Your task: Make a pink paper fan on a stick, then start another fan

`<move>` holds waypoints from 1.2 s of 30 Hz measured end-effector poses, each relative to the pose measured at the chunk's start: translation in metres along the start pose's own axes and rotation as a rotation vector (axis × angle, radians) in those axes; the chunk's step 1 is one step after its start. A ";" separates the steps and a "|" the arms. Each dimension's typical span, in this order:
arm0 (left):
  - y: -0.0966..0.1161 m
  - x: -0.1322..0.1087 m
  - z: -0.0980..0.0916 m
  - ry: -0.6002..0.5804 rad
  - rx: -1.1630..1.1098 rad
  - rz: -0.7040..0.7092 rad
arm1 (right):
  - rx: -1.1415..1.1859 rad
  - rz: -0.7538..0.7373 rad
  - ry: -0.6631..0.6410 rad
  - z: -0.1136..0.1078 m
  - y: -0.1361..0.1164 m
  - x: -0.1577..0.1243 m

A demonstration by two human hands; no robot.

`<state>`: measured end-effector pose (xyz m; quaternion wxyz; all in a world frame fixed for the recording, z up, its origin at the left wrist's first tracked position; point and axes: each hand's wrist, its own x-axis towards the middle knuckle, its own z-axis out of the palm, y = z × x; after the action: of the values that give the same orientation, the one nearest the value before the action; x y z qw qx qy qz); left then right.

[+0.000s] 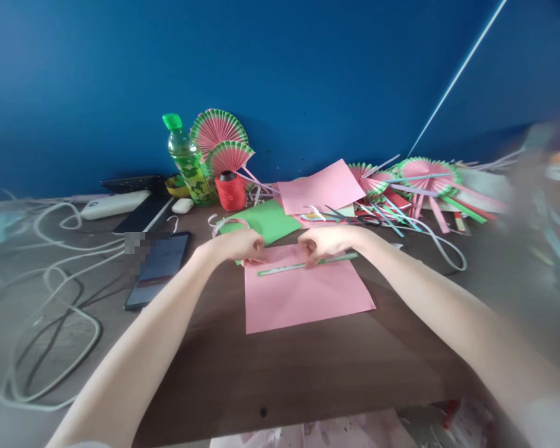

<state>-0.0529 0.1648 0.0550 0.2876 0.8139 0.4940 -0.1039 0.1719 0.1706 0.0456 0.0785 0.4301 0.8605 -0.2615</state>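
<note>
A pink sheet of paper (305,302) lies flat on the desk in front of me. Across its far part runs a narrow green strip with a whitish band (282,270), slightly slanted. My left hand (247,246) is closed at the sheet's far left corner, fingers curled over the edge. My right hand (326,241) is closed too, its fingertips down on the paper right beside the strip, near the middle. Whether the right fingers pinch the paper or the strip itself is hard to see. Beyond the hands, a green sheet (273,221) lies on the desk.
At the back are a green bottle (189,165), a red can-shaped object (231,191), pink-green folded paper fans (219,134) and another pink sheet (322,186). Scissors (368,219) lie among paper strips. Left are a phone (161,267) and white cables (96,326).
</note>
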 end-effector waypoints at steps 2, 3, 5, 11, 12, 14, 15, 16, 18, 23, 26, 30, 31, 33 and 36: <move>-0.008 0.000 -0.003 0.040 -0.002 -0.035 | -0.003 -0.009 -0.001 0.000 0.001 0.000; -0.012 0.000 -0.004 0.050 -0.017 -0.047 | 0.004 -0.011 -0.004 0.001 0.001 0.000; -0.016 0.001 -0.005 0.066 -0.046 -0.055 | 0.018 -0.011 -0.001 0.001 0.000 0.000; 0.007 0.001 0.001 0.125 -0.046 0.161 | 0.061 -0.016 0.026 0.001 -0.006 -0.001; 0.013 0.001 0.003 0.122 -0.022 0.184 | 0.076 -0.022 0.032 0.002 -0.008 -0.001; 0.022 0.001 0.009 0.119 0.017 0.197 | 0.113 -0.040 0.041 0.003 -0.010 -0.001; 0.025 0.001 0.011 0.123 0.036 0.200 | 0.130 -0.049 0.041 0.004 -0.011 0.000; 0.026 0.001 0.013 0.120 0.046 0.203 | 0.143 -0.058 0.039 0.004 -0.011 0.000; 0.026 0.002 0.016 0.103 0.053 0.212 | 0.152 -0.071 0.032 0.005 -0.011 0.000; 0.019 0.004 0.014 0.044 0.033 0.183 | 0.124 -0.102 -0.038 0.001 -0.008 -0.002; 0.020 0.002 0.011 0.030 0.001 0.191 | 0.117 -0.120 -0.076 0.000 -0.008 -0.003; 0.031 -0.004 0.010 0.067 -0.053 0.239 | 0.146 -0.147 -0.016 0.001 -0.010 -0.003; 0.034 -0.005 0.010 0.073 -0.066 0.247 | 0.150 -0.158 0.002 0.001 -0.011 -0.003; 0.040 -0.007 0.011 0.073 -0.085 0.243 | 0.163 -0.182 0.041 0.000 -0.012 -0.004; 0.040 -0.006 0.010 0.057 -0.089 0.213 | 0.231 -0.185 0.047 -0.004 -0.011 -0.007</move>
<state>-0.0197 0.1408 0.0641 0.3188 0.8508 0.4168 -0.0274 0.1675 0.1625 0.0558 -0.0163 0.3610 0.8624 -0.3545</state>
